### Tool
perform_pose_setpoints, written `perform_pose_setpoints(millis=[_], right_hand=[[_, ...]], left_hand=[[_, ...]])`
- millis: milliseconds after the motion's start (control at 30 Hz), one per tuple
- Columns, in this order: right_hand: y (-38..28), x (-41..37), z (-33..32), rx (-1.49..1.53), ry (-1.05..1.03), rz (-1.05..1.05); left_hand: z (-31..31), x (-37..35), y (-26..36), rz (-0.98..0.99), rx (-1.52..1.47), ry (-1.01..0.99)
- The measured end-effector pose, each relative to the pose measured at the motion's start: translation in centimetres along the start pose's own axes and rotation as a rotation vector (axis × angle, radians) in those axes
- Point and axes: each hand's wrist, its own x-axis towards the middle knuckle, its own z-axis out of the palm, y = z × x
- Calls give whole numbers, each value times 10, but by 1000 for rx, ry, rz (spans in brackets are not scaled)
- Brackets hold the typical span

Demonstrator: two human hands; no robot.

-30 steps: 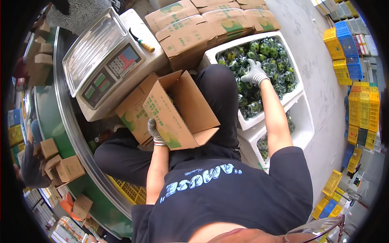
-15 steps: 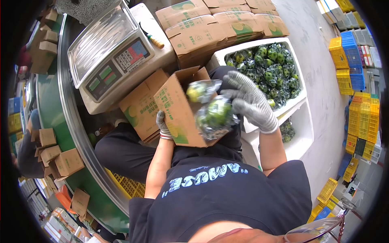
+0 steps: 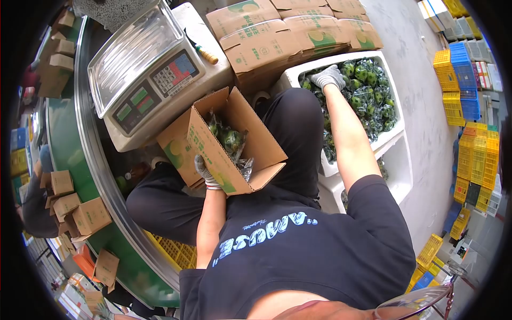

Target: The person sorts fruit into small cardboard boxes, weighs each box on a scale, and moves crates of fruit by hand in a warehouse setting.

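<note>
In a striped grey glove, my left hand point(image 3: 206, 172) grips the near left wall of an open cardboard box point(image 3: 213, 154) on my lap. Several green fruits in clear plastic point(image 3: 231, 143) lie inside that box. My right hand point(image 3: 328, 78), gloved too, reaches into the upper left part of a white foam crate point(image 3: 394, 85) full of plastic-wrapped green fruits point(image 3: 368, 96). Its fingers point down among the fruits and their tips are hidden, so what they hold cannot be made out.
A weighing scale point(image 3: 154, 90) and a wooden-handled tool point(image 3: 207, 55) rest at the upper left. Stacked flat cartons point(image 3: 266, 50) stand beyond the box. Another foam crate point(image 3: 402, 176) sits on the right. A green conveyor point(image 3: 72, 144) runs along the left, with small boxes on it.
My right hand has moved from over the box up into the foam crate. Wrapped fruits seen in motion at the box opening now lie inside it. The box has tilted, showing more of its interior.
</note>
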Motion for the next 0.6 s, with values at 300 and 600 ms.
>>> perform_pose_setpoints(millis=[300, 600], right_hand=[[55, 24, 7, 149, -42, -418], [128, -17, -13, 653, 384, -625]], left_hand=[[-25, 0, 4, 31, -9, 22], [-10, 2, 1, -31, 31, -106]])
